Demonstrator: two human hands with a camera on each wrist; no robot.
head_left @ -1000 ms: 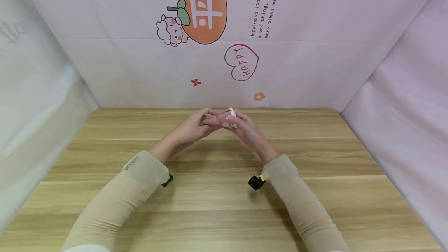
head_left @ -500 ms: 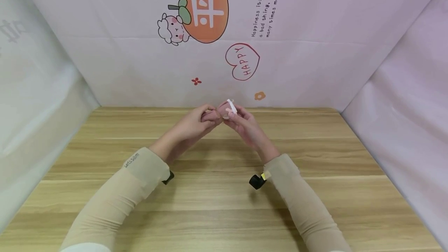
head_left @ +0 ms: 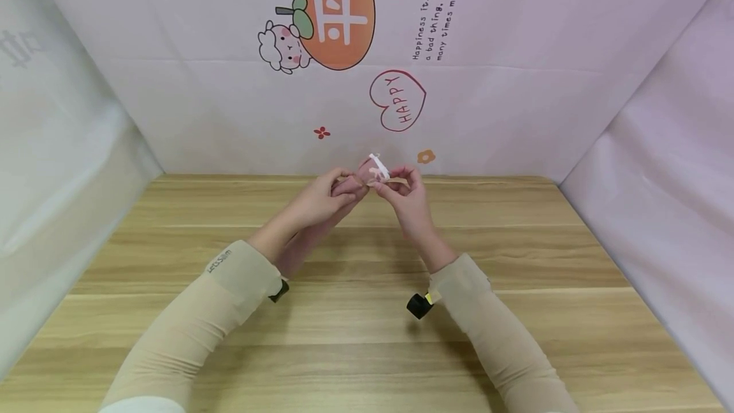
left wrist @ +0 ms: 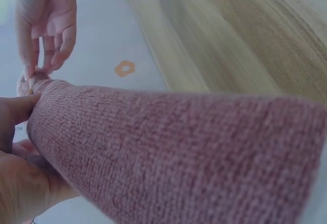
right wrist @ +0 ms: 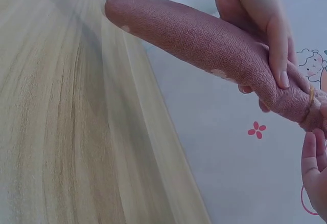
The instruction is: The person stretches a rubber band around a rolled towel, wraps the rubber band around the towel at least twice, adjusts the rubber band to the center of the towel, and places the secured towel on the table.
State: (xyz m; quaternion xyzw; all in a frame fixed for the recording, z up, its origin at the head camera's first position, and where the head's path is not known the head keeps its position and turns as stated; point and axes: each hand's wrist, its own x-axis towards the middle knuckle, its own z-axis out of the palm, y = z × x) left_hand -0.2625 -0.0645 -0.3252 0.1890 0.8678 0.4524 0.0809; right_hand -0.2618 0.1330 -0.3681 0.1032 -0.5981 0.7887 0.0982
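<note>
A pink towel (right wrist: pixel 194 35) is rolled into a long thick bundle, held above the table and slanting up and away. A thin yellowish rubber band (right wrist: pixel 311 95) cinches it close to its far end. Beyond the band a short end flares out, with a white edge (head_left: pixel 378 164) showing in the head view. My left hand (head_left: pixel 318 199) grips the roll just short of the band, thumb along its side. At the band my right hand (head_left: pixel 413 206) pinches with thumb and forefinger, its other fingers loosely bent.
Below lies a wood-grain table (head_left: pixel 367 336). A white printed cloth (head_left: pixel 487 113) stands behind it and encloses both sides. A small black wrist camera (head_left: pixel 420 306) hangs under the right cuff, another (head_left: pixel 279 290) under the left.
The towel's banded end has risen and tilted up, away from me. My right hand has shifted from around the flared end to the band, its fingers more spread.
</note>
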